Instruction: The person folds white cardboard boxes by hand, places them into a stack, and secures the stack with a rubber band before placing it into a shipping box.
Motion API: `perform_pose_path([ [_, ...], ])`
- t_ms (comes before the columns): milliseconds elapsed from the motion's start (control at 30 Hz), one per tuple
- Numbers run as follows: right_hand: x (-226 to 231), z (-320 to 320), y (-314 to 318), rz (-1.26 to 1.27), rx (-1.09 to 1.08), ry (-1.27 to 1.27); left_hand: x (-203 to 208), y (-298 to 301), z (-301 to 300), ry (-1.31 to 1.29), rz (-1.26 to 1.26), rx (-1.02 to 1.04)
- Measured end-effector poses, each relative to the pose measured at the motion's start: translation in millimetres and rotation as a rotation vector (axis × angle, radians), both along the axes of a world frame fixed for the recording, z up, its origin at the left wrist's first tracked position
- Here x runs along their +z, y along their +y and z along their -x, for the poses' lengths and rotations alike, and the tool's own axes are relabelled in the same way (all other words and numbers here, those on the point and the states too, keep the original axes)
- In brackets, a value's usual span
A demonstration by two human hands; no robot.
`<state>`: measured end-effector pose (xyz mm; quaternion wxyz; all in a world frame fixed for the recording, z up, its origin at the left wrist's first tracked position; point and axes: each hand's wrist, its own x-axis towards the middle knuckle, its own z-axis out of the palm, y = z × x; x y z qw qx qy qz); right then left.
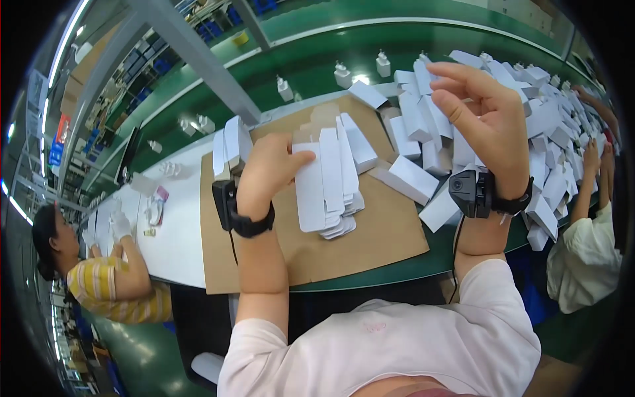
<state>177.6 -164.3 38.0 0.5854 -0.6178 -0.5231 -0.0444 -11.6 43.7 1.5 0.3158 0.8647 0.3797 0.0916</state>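
My left hand (pixel 264 165) is closed on a flat white folding carton (pixel 309 198), its thumb across the carton's upper part. More flat cartons (pixel 334 178) lie overlapped just right of it, on a brown cardboard sheet (pixel 390 248). Raised above the near side of a heap of white boxes (pixel 555 155), my right hand (pixel 489 112) is open, with its thumb and curved fingers apart and nothing visible between them. Folded white boxes (pixel 410 180) lie at the sheet's right edge. Beyond my left wrist stand a few more white boxes (pixel 236 142).
Small white plug-like pieces (pixel 284 88) stand on the green surface behind the table. A grey metal post (pixel 205 66) rises at the far edge. On the left, a person in yellow stripes (pixel 109 288) works at a white table (pixel 175 231); others' arms (pixel 585 175) reach the heap at right.
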Motion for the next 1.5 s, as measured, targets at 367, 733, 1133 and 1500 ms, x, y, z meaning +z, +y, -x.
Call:
perform_pose_path([
  [367, -30, 58, 54, 0.121, 0.254, -0.212, 9, -60, 16, -0.693, -0.259, -0.002],
  [733, -49, 65, 69, -0.099, 0.382, -0.164, 6, -79, 7, -0.872, -0.386, 0.098],
  [1133, -34, 46, 52, -0.159, 0.274, -0.131, -12, -65, -11, -0.803, 0.040, -0.385],
  [1500, -41, 55, 63, -0.286, 0.632, 0.405, -3, -84, -12, -1.060, 0.089, -0.263],
])
